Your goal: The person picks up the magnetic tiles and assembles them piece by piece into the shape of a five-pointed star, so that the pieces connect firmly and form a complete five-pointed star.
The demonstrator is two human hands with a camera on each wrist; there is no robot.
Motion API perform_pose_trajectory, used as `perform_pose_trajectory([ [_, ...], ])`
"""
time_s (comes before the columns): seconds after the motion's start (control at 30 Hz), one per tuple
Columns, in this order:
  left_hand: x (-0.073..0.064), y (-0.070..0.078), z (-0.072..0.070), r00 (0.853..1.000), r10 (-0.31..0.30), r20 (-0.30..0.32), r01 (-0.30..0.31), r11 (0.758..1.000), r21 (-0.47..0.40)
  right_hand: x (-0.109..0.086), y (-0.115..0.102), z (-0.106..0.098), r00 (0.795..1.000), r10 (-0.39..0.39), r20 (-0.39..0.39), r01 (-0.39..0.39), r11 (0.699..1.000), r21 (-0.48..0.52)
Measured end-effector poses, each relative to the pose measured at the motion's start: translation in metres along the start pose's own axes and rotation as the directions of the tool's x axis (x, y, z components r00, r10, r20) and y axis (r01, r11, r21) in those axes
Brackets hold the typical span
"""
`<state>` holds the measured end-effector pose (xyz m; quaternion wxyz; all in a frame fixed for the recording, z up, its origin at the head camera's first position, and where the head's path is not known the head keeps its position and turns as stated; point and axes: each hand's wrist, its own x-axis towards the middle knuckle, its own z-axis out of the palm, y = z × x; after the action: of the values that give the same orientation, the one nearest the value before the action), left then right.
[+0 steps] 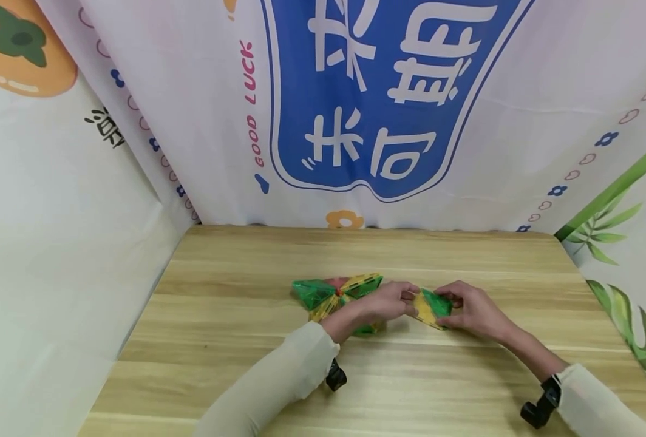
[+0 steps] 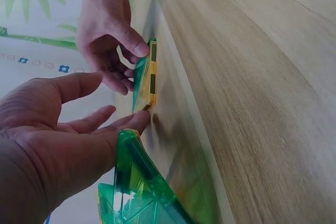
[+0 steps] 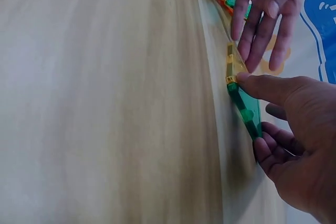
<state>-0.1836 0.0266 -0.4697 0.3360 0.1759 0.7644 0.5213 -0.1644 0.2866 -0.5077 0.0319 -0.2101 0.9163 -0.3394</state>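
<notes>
A joined pair of translucent magnetic tiles, one yellow (image 1: pixel 424 311) and one green (image 1: pixel 439 304), lies right of the table's middle. My right hand (image 1: pixel 478 314) pinches the pair, its thumb near the seam and its fingers at the green tile's far edge. On the yellow side, the fingers of my left hand (image 1: pixel 385 301) are extended, with a fingertip at the tile's edge in the left wrist view. Under and beside that hand stands a star-like magnetic tile build (image 1: pixel 308 292) of green, yellow and red pieces, partly hidden by the left forearm.
The wooden table (image 1: pixel 219 340) ends at a printed curtain (image 1: pixel 230 200) behind, with more cloth hanging on both sides. A black wrist camera (image 1: pixel 336 375) sits under the left sleeve, and another camera (image 1: pixel 538 408) is on the right wrist.
</notes>
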Motion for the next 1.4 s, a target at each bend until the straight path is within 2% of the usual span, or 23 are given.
perform_pose_trajectory([
  [0.17, 0.003, 0.000, -0.002, 1.000, -0.024, -0.014, 0.023, 0.998, -0.052, -0.001, 0.000, 0.006, 0.999, 0.008, -0.035, -0.008, 1.000, 0.008],
  [0.4, 0.004, 0.000, -0.003, 0.998, -0.053, -0.030, 0.049, 0.991, -0.122, -0.004, -0.001, 0.014, 0.997, -0.029, -0.070, 0.032, 0.999, 0.032],
  [0.6, 0.005, 0.004, -0.003, 0.998, -0.053, -0.042, 0.047, 0.989, -0.137, -0.006, -0.001, 0.019, 0.988, -0.076, -0.135, 0.083, 0.996, 0.044],
  [0.73, 0.006, 0.004, -0.002, 0.997, -0.045, -0.062, 0.037, 0.990, -0.134, -0.009, 0.000, 0.023, 0.982, -0.095, -0.164, 0.115, 0.987, 0.116],
  [0.9, 0.009, -0.001, 0.000, 0.996, -0.053, -0.076, 0.043, 0.990, -0.133, -0.013, 0.000, 0.028, 0.984, -0.092, -0.155, 0.128, 0.961, 0.244],
  [1.23, 0.007, -0.003, -0.002, 0.995, -0.051, -0.084, 0.039, 0.990, -0.132, -0.013, -0.002, 0.030, 0.991, -0.056, -0.120, 0.096, 0.930, 0.354],
  [1.4, -0.002, 0.000, -0.011, 0.997, 0.017, -0.081, -0.028, 0.990, -0.137, -0.008, -0.010, 0.020, 0.996, -0.034, -0.084, 0.068, 0.896, 0.440],
])
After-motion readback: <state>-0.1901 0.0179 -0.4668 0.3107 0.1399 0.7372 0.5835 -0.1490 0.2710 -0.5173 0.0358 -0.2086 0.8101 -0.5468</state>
